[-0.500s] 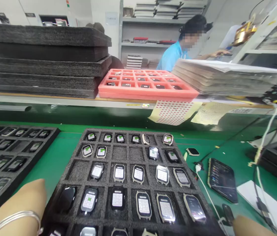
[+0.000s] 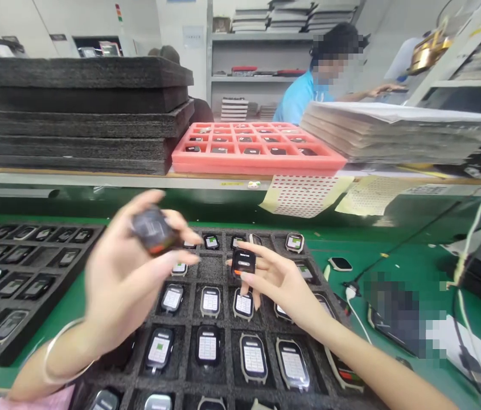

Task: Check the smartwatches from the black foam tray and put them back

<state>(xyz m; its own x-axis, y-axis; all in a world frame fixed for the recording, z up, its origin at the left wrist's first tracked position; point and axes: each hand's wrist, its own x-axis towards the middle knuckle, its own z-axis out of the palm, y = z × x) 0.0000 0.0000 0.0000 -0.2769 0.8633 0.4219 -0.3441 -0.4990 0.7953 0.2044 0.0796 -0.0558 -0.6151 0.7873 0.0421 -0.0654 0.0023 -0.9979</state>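
Note:
My left hand (image 2: 114, 273) is raised over the left side of a black foam tray (image 2: 209, 272), its fingers around a dark smartwatch body (image 2: 153, 229) that is blurred. Over the tray's middle, my right hand (image 2: 285, 278) pinches a black smartwatch (image 2: 243, 262) between thumb and fingers, with its lit screen facing me. Rows of strapless smartwatches fill many of the tray's pockets, among them a silver-framed watch (image 2: 210, 300) with a white list on screen. My hands and forearms cover some pockets.
Another black foam tray (image 2: 63, 279) of watches lies at left. At right are a loose watch (image 2: 340, 263), cables and a partly blurred phone (image 2: 394, 330). The shelf above holds stacked black foam (image 2: 78, 122) and a pink tray (image 2: 257, 165). A person in blue (image 2: 297, 94) sits beyond.
Both hands have come from the lower edges up over the tray. Each now holds a watch that was not in hand in the earlier frame.

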